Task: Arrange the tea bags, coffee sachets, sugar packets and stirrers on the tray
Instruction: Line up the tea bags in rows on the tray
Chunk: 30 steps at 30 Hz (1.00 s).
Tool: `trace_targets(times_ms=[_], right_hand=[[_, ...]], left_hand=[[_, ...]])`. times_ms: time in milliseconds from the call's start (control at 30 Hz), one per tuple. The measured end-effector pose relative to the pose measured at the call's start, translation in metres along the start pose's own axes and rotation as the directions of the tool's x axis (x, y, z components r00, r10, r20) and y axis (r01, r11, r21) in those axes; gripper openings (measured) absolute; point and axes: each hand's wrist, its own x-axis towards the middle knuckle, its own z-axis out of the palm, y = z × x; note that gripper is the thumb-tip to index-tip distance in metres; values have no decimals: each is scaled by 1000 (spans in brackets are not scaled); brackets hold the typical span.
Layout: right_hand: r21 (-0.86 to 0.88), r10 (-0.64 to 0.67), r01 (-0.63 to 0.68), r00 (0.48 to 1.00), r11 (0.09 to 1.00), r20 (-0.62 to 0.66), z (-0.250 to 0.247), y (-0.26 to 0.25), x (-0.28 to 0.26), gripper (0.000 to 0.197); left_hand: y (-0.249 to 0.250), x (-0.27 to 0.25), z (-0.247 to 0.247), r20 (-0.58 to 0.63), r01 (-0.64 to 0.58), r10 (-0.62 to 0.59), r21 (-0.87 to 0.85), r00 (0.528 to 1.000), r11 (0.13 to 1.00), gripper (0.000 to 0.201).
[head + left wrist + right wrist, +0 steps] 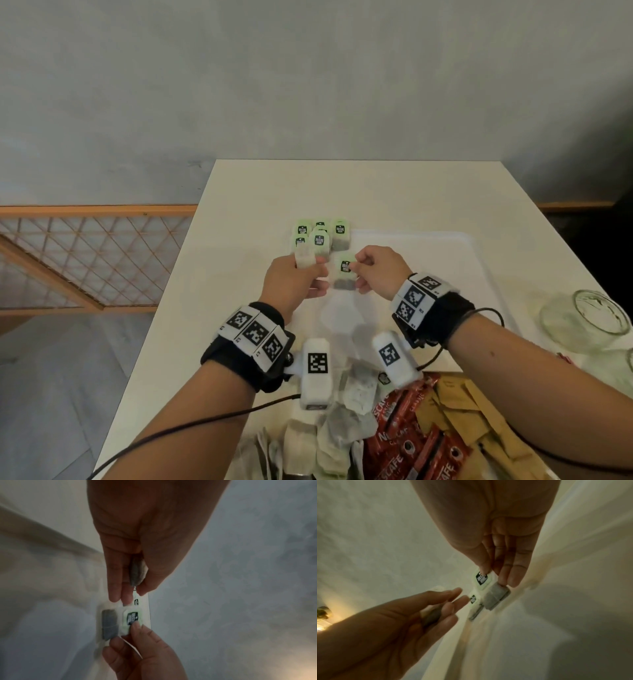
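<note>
Near the white tray's [445,237] far left corner lies a cluster of several green-tagged tea bags [320,236]. My right hand [356,272] pinches the green tag [480,578] of another tea bag [345,279], whose grey pouch [496,597] hangs low over the tray just before that cluster. In the left wrist view the same tag [132,618] and pouch [109,623] show under my right hand's fingertips [137,626]. My left hand [310,270], just left of it, grips a further tea bag [304,257] between thumb and fingers [138,573]. No stirrers show.
At the table's near edge sits a heap of loose tea bags [342,421], red coffee sachets [407,431] and brown sugar packets [479,428]. A glass jar [589,318] lies on its side at the right. A wooden lattice rail [85,257] runs left of the table.
</note>
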Motion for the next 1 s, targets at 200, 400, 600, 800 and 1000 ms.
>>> trace_targets(times_ms=[200, 400, 600, 800, 1000], right_hand=[[-39, 90, -95, 990, 995, -107, -3, -7, 34, 4], [-112, 31, -41, 996, 993, -85, 3, -20, 54, 11], [-191, 10, -27, 996, 981, -94, 4, -26, 66, 11], [-137, -21, 1, 989, 991, -145, 4, -23, 62, 24], [20, -173, 172, 985, 985, 18, 17, -29, 23, 19]], left_hand=[[-2, 22, -19, -48, 77, -81, -78, 996, 994, 32], [-7, 34, -29, -56, 96, -102, -103, 993, 990, 37], [-10, 34, -31, -72, 37, -37, 3, 997, 999, 27], [-14, 30, -31, -73, -12, 16, 60, 997, 998, 20], [-9, 21, -20, -27, -67, 67, 23, 997, 998, 15]])
